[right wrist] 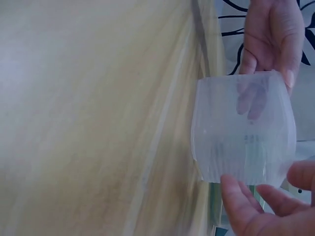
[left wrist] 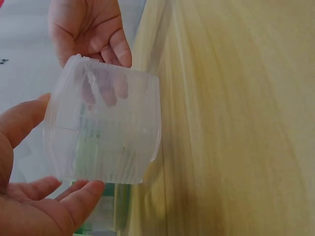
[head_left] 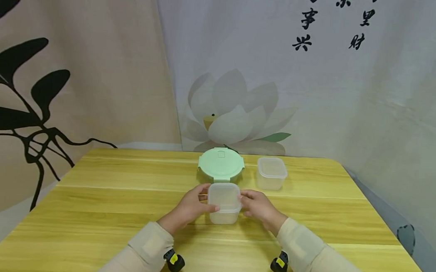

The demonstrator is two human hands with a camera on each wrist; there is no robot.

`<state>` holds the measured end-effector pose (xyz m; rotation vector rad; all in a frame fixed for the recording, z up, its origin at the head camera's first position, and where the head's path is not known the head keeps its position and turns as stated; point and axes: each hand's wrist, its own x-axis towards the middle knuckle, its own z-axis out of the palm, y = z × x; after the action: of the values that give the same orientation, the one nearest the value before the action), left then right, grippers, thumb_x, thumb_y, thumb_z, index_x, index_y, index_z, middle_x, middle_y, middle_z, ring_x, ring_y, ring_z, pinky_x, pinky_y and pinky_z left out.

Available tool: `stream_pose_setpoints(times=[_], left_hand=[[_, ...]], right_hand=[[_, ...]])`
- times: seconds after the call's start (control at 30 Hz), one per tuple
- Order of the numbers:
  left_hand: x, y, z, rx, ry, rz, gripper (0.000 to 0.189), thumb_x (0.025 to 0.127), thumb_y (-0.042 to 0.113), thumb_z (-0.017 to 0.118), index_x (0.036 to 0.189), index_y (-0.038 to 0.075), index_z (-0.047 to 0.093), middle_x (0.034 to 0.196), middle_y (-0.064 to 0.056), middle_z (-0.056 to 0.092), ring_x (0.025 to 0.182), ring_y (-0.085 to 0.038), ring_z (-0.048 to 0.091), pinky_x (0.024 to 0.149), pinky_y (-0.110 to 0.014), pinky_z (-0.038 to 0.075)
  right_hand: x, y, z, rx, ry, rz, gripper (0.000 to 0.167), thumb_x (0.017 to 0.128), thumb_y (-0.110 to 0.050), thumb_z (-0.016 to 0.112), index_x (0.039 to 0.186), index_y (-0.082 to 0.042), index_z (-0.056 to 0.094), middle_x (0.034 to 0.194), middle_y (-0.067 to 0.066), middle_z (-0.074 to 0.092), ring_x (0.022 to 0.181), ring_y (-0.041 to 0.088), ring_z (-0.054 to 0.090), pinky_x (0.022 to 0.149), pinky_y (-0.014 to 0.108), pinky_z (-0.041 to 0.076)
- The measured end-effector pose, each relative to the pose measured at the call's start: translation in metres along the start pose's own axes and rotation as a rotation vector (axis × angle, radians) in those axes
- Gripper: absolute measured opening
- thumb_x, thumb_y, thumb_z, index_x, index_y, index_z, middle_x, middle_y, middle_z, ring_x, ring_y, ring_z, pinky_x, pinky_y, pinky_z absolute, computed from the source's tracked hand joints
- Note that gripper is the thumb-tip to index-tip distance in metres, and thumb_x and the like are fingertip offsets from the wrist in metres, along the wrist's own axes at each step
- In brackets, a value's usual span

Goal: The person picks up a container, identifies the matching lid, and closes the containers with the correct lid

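A small clear plastic food container point(head_left: 223, 217) with rounded corners is between the two hands, at the middle of the table. My left hand point(head_left: 192, 207) holds its left side, thumb at the front and fingers farther back. From the other side my right hand point(head_left: 261, 207) grips it, fingertips against the wall near the top. In the left wrist view the container point(left wrist: 106, 123) looks see-through, with the right hand's fingers showing behind it. The right wrist view shows the container point(right wrist: 241, 128) with fingertips point(right wrist: 231, 189) at its side. Whether its base touches the table cannot be told.
Just behind the held container stands a round box with a mint-green clip lid point(head_left: 221, 163). To its right is another clear container point(head_left: 272, 174) with a lid. The wooden table point(head_left: 104, 212) ends at a printed cloth backdrop point(head_left: 328, 105).
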<state>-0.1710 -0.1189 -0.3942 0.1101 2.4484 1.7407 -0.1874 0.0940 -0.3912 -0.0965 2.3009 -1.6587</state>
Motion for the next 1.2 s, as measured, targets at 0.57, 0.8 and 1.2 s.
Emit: stream_pose_setpoints(times=[0.57, 0.8, 1.2], left_hand=[[0.003, 0.007, -0.004, 0.094, -0.047, 0.02, 0.068, 0.077, 0.009, 0.081, 0.135, -0.004, 0.048, 0.124, -0.016, 0.058, 0.114, -0.035, 0.056, 0.09, -0.048, 0.051], [0.001, 0.005, -0.001, -0.002, -0.022, 0.009, 0.071, 0.075, 0.003, 0.08, 0.136, -0.008, 0.044, 0.121, -0.022, 0.057, 0.113, -0.038, 0.056, 0.09, -0.046, 0.052], [0.004, 0.006, -0.004, -0.06, -0.051, -0.033, 0.079, 0.075, 0.003, 0.08, 0.142, -0.004, 0.039, 0.127, -0.021, 0.053, 0.115, -0.037, 0.054, 0.092, -0.049, 0.05]], right_hand=[[0.004, -0.01, -0.004, 0.004, -0.028, 0.077, 0.031, 0.098, -0.013, 0.049, 0.123, 0.003, 0.056, 0.115, 0.015, 0.064, 0.1, 0.025, 0.063, 0.077, 0.039, 0.055], [0.01, -0.011, -0.006, 0.022, -0.051, 0.117, 0.03, 0.096, -0.016, 0.049, 0.121, 0.001, 0.055, 0.113, 0.013, 0.063, 0.098, 0.023, 0.063, 0.077, 0.036, 0.054], [0.024, -0.011, -0.003, -0.005, -0.053, 0.119, 0.037, 0.1, -0.023, 0.046, 0.121, 0.005, 0.056, 0.122, 0.019, 0.06, 0.107, 0.031, 0.062, 0.089, 0.046, 0.052]])
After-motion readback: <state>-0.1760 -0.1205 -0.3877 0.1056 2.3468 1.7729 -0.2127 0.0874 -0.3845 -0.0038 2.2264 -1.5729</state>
